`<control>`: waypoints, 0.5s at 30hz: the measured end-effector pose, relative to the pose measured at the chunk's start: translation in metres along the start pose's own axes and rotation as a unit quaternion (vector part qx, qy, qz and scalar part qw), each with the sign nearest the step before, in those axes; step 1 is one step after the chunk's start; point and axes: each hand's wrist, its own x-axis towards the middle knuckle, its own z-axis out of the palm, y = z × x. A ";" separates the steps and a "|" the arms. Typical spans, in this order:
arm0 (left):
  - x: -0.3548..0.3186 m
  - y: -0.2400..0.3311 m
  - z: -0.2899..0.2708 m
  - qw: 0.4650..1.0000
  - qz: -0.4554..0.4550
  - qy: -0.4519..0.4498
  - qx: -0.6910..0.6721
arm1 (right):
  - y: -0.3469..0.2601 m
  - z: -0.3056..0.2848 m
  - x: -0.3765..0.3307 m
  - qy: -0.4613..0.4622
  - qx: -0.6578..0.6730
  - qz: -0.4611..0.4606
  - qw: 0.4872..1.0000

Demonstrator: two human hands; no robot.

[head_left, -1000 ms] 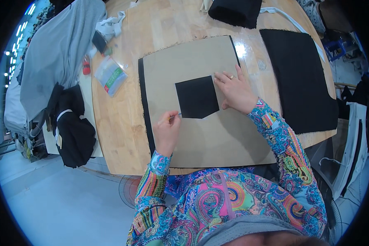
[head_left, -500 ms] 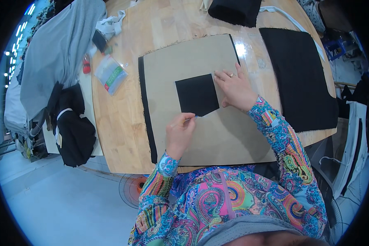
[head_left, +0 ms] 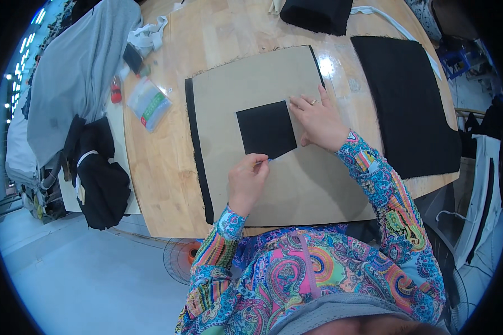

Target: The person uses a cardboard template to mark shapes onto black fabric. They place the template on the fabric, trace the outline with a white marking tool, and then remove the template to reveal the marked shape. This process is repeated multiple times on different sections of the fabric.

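A beige card template (head_left: 218, 95) lies over black cloth (head_left: 194, 139), which shows along its left side and at the upper right edge. In its middle is a black pocket-shaped area (head_left: 267, 129) with a pointed bottom; I cannot tell whether it is a cutout or a patch. My left hand (head_left: 248, 180) is closed on a slim pen-like stick (head_left: 269, 160) with a pale bluish end, held at the lower point of that black shape. My right hand (head_left: 319, 121) lies flat, fingers spread, on the card along the shape's right side.
Folded black cloth (head_left: 411, 109) lies at the right of the wooden table (head_left: 165, 195), with a black roll (head_left: 316, 14) at the back. A plastic packet (head_left: 149, 104), a red item (head_left: 115, 90) and grey cloth (head_left: 75, 72) are leftward. A fan (head_left: 179, 258) stands below the table.
My left hand and the stick have shifted very slightly right along the shape's lower edge. My right hand stays in place on the card.
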 end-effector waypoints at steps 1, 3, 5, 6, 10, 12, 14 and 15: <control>0.000 -0.001 -0.004 1.000 -0.023 -0.004 0.010 | 0.000 0.000 0.000 0.000 0.000 0.000 1.000; 0.001 -0.007 -0.012 0.999 -0.045 0.001 0.029 | 0.000 0.001 0.001 0.001 -0.002 0.000 1.000; 0.004 -0.017 -0.020 0.998 -0.046 0.018 0.045 | 0.001 0.003 0.001 -0.002 -0.004 0.002 1.000; 0.005 -0.018 -0.023 0.997 -0.052 0.024 0.042 | 0.002 0.004 0.001 -0.004 -0.004 0.002 1.000; 0.005 -0.022 -0.033 0.996 -0.072 0.050 0.026 | 0.000 0.001 0.001 -0.011 0.004 0.002 1.000; 0.004 -0.023 -0.035 0.995 -0.077 0.055 0.024 | -0.001 0.001 0.002 -0.006 0.003 0.000 1.000; 0.004 -0.019 -0.035 0.995 -0.077 0.052 0.034 | -0.001 -0.001 0.001 -0.005 0.001 0.000 1.000; 0.005 -0.019 -0.034 0.996 -0.070 0.051 0.027 | 0.000 -0.001 0.001 -0.005 0.002 0.001 1.000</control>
